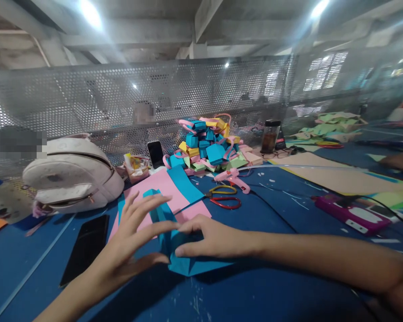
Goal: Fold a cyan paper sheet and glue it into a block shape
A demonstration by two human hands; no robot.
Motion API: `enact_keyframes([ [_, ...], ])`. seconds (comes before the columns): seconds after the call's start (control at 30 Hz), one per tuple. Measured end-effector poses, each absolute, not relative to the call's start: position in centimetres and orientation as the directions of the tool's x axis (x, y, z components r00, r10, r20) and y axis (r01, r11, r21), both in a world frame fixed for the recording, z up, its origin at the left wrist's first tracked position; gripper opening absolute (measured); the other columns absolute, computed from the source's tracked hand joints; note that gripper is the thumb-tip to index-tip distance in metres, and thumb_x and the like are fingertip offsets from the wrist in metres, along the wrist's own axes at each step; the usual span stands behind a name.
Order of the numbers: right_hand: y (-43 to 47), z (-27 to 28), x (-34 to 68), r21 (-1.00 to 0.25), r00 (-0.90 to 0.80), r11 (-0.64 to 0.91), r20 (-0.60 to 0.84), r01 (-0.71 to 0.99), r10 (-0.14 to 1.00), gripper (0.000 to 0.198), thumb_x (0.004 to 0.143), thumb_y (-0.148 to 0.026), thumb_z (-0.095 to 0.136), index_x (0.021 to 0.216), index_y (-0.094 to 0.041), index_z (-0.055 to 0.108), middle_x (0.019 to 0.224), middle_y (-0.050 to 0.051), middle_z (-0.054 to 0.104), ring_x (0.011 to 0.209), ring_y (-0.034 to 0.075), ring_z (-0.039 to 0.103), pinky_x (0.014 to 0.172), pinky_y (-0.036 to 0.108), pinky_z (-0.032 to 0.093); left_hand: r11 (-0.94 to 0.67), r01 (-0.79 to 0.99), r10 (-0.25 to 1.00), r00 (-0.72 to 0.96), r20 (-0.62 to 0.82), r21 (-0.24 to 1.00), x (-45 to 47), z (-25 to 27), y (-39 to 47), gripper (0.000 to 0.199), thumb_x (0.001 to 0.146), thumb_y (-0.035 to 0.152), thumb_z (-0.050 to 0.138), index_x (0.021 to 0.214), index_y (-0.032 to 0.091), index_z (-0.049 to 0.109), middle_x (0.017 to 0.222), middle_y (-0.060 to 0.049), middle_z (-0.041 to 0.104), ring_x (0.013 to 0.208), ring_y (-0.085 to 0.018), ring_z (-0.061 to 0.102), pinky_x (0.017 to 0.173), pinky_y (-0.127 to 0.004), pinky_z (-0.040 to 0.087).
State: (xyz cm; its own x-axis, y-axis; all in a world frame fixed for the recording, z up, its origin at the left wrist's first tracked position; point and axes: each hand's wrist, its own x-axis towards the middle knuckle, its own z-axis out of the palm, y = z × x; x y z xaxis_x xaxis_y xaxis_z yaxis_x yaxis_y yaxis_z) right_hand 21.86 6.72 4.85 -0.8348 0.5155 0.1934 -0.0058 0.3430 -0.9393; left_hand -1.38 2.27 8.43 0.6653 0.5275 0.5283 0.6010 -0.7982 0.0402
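Both hands work one folded blue paper lying on the table near its front edge. The left hand has its grip spread wide: thumb pressed at the paper's left edge, fingers fanned over an upright blue fold. The right hand lies flat on the paper, fingers nearly closed, pinching its top edge. Just behind the paper lie one pink sheet and one blue sheet, overlapping. Left of the hands lies one black phone, face down; behind it sits one pale backpack. A second phone stands upright beyond the sheets. Right of the sheets lie two pairs of scissors, one yellow-handled and one red-handled, with one pink glue gun just behind. Farther back stands one pile of small paper boxes, blue, pink, yellow and green. One magenta case lies at right. No writing can be read.
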Motion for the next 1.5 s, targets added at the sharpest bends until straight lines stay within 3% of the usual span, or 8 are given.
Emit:
enact_keyframes([
  [0.13, 7.0, 5.1, 21.7, -0.939, -0.819, 0.343, 0.195, 0.002, 0.54, 0.033, 0.085, -0.044, 0.066, 0.08, -0.011, 0.07, 0.07, 0.0, 0.059, 0.065, 0.012, 0.048, 0.062, 0.023, 0.038, -0.715, 0.621, 0.661, 0.454, 0.597, 0.321, -0.8, 7.2, 1.9, 0.076, 0.085, 0.041, 0.071, 0.149, 0.034, 0.032, 0.16, -0.006, 0.022, 0.146, -0.03, 0.023, 0.117, -0.047, 0.026],
  [0.27, 7.2, 5.0, 21.9, -0.952, -0.795, 0.303, 0.209, -0.033, 0.569, 0.037, 0.084, -0.048, 0.067, 0.081, -0.011, 0.07, 0.072, 0.001, 0.061, 0.066, 0.012, 0.05, 0.064, 0.024, 0.041, -0.644, 0.583, 0.756, 0.387, 0.529, 0.495, 0.0, 4.9, 1.2, 0.073, 0.093, 0.033, 0.061, 0.153, 0.037, 0.019, 0.162, 0.0, 0.021, 0.148, -0.024, 0.019, 0.118, -0.04, 0.025],
  [0.4, 7.1, 4.8, 22.0, -0.964, -0.795, 0.262, 0.193, -0.045, 0.575, 0.04, 0.084, -0.052, 0.066, 0.081, -0.012, 0.068, 0.074, 0.0, 0.06, 0.066, 0.012, 0.049, 0.065, 0.025, 0.041, -0.6, 0.58, 0.798, 0.387, 0.462, 0.551, 0.4, 3.4, 0.4, 0.062, 0.099, 0.029, 0.05, 0.152, 0.041, 0.021, 0.159, 0.004, 0.026, 0.145, -0.022, 0.025, 0.116, -0.038, 0.029],
  [0.57, 7.0, 4.3, 21.9, -0.969, -0.781, 0.244, 0.188, -0.047, 0.596, 0.045, 0.085, -0.057, 0.063, 0.075, -0.013, 0.062, 0.072, -0.002, 0.053, 0.068, 0.011, 0.044, 0.065, 0.024, 0.038, -0.59, 0.538, 0.806, 0.443, 0.393, 0.602, 0.8, 2.8, -0.3, 0.062, 0.098, 0.028, 0.05, 0.153, 0.039, 0.022, 0.159, 0.003, 0.024, 0.144, -0.023, 0.025, 0.116, -0.038, 0.028],
  [0.8, 7.1, 3.8, 21.9, -0.963, -0.744, 0.269, 0.187, -0.01, 0.641, 0.049, 0.084, -0.061, 0.061, 0.068, -0.015, 0.057, 0.067, -0.003, 0.044, 0.064, 0.011, 0.039, 0.06, 0.025, 0.033, -0.374, 0.403, 0.912, 0.326, 0.25, 0.835, 1.4, 2.9, -0.1, 0.052, 0.096, 0.035, 0.056, 0.144, 0.042, 0.04, 0.152, 0.004, 0.038, 0.141, -0.025, 0.033, 0.113, -0.045, 0.033],
  [0.97, 7.1, 3.8, 21.7, -0.977, -0.76, 0.206, 0.171, -0.05, 0.627, 0.051, 0.082, -0.063, 0.062, 0.071, -0.013, 0.062, 0.065, -0.003, 0.049, 0.061, 0.009, 0.04, 0.059, 0.023, 0.034, -0.354, 0.321, 0.911, 0.331, 0.246, 0.878, 1.9, 3.2, 0.1, 0.053, 0.095, 0.038, 0.058, 0.144, 0.042, 0.038, 0.15, 0.004, 0.039, 0.141, -0.027, 0.032, 0.113, -0.048, 0.032],
  [1.27, 6.7, 3.2, 21.7, -0.988, -0.797, -0.147, -0.055, -0.043, 0.602, 0.052, 0.07, -0.064, 0.074, 0.072, -0.014, 0.062, 0.063, -0.004, 0.05, 0.056, 0.008, 0.041, 0.055, 0.023, 0.031, -0.3, 0.321, 0.927, 0.319, 0.196, 0.898, 1.4, 2.5, -0.3, 0.05, 0.098, 0.039, 0.052, 0.145, 0.044, 0.036, 0.152, 0.007, 0.037, 0.141, -0.025, 0.031, 0.114, -0.045, 0.03],
  [1.5, 6.7, 3.4, 21.5, -0.984, -0.806, -0.147, -0.003, -0.105, 0.592, 0.055, 0.067, -0.062, 0.078, 0.058, -0.015, 0.05, 0.056, -0.007, 0.04, 0.054, 0.006, 0.034, 0.054, 0.023, 0.027, -0.284, 0.311, 0.922, 0.348, 0.169, 0.907, 1.1, 2.6, -0.3, 0.05, 0.099, 0.041, 0.049, 0.146, 0.047, 0.034, 0.155, 0.01, 0.032, 0.145, -0.022, 0.025, 0.118, -0.043, 0.021],
])
